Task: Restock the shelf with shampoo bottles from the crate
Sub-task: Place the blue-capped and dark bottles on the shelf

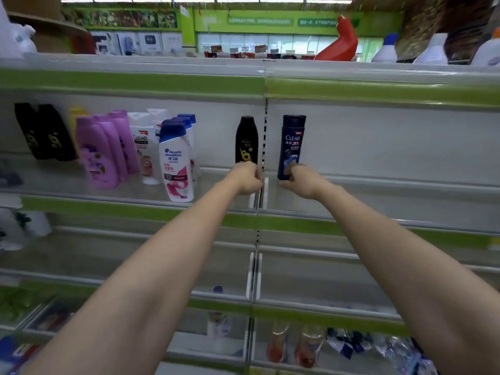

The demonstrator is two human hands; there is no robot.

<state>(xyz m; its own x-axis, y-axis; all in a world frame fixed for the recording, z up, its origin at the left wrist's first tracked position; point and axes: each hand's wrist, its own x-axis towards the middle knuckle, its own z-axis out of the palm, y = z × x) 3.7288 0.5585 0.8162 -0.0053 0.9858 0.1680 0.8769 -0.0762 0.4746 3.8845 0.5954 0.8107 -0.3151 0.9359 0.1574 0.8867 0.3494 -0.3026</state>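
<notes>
Left hand (247,176) fingers are gripping the upright black bottle (246,139); right hand (300,181) fingers are gripping the upright dark-blue CLEAR bottle (292,144), both at the shelf (378,196).

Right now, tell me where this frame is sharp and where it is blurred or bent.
Head view: sharpest at centre, the dark blue Clear bottle and the black bottle in the hands; purple bottles at left and lower shelves smear; shelf edges bow from the wide lens.
</notes>
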